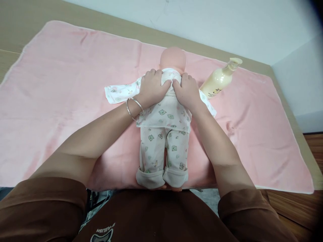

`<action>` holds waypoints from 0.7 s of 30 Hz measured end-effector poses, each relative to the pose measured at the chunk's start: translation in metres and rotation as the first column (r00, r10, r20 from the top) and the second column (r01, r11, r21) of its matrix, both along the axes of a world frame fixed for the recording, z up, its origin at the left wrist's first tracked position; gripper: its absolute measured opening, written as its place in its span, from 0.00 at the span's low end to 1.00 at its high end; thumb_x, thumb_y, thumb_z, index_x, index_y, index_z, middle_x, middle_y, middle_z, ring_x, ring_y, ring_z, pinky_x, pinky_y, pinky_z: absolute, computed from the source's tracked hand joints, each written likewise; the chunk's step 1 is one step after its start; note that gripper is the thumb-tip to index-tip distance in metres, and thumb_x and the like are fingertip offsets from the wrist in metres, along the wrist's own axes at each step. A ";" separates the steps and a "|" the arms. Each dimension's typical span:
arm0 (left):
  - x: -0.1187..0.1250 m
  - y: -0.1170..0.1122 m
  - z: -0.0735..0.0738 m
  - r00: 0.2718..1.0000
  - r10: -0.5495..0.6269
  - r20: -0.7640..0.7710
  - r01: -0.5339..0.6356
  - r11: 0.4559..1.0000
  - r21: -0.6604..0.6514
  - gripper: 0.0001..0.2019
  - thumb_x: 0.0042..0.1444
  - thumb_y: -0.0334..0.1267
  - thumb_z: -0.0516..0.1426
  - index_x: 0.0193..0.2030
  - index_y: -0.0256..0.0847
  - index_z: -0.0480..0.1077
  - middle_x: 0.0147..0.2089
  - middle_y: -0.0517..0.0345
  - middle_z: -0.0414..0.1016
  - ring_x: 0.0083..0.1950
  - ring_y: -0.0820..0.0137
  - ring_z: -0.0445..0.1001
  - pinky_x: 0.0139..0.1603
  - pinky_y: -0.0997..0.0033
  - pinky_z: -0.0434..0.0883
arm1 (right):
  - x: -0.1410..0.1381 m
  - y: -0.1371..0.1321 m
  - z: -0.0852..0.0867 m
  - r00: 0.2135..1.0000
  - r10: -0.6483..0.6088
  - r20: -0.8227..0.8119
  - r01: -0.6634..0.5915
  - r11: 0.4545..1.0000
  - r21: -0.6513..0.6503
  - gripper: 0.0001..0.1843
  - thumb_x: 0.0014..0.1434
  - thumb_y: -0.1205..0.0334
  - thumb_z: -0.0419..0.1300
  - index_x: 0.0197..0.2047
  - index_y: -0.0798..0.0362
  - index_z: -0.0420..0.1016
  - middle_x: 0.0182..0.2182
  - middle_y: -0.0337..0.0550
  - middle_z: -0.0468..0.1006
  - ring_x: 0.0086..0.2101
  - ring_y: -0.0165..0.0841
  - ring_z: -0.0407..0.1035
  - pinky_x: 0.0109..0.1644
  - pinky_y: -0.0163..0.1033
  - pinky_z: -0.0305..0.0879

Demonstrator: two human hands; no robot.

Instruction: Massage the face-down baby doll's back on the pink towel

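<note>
Left hand [151,88] and right hand [188,91], fingers [152,72] released, flat on soft, print-clothed doll [164,134]

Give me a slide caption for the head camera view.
Left hand and right hand rest on the shoulders of a clothed doll lying on a pink blanket, pump bottle beside it.
</note>
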State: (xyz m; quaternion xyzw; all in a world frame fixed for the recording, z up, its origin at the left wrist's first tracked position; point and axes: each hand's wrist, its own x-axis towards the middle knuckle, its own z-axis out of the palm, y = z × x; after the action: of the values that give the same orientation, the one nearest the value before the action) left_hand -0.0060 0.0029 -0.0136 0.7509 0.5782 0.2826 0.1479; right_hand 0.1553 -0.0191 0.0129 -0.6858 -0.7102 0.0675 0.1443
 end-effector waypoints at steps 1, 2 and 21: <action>0.000 0.000 0.000 1.000 -0.001 -0.005 0.001 1.000 -0.005 0.19 0.71 0.49 0.54 0.61 0.42 0.73 0.60 0.41 0.76 0.69 0.47 0.71 0.75 0.45 0.67 | 0.000 0.000 0.000 1.000 0.001 0.000 -0.001 1.000 0.000 0.30 0.77 0.47 0.42 0.64 0.63 0.66 0.60 0.65 0.74 0.63 0.56 0.69 0.70 0.61 0.65; 0.000 0.000 0.001 1.000 0.001 -0.012 -0.001 1.000 -0.017 0.19 0.72 0.49 0.53 0.61 0.42 0.72 0.61 0.40 0.76 0.70 0.47 0.70 0.75 0.45 0.67 | 0.000 0.001 -0.001 1.000 0.002 0.002 -0.002 1.000 0.000 0.30 0.77 0.47 0.42 0.64 0.63 0.66 0.60 0.65 0.74 0.63 0.56 0.69 0.70 0.61 0.65; 0.006 -0.009 0.015 0.998 0.052 -0.026 -0.054 0.993 -0.103 0.22 0.71 0.46 0.54 0.65 0.36 0.72 0.66 0.39 0.74 0.74 0.47 0.68 0.80 0.50 0.62 | -0.002 0.001 -0.005 1.000 -0.006 -0.027 0.007 0.999 0.047 0.27 0.76 0.49 0.44 0.60 0.63 0.68 0.57 0.64 0.75 0.62 0.56 0.70 0.69 0.62 0.65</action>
State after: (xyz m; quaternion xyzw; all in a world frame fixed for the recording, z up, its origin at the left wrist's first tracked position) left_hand -0.0001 -0.0058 0.0009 0.7299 0.6135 0.2473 0.1724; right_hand 0.1537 -0.0177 0.0077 -0.6835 -0.7074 0.0596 0.1699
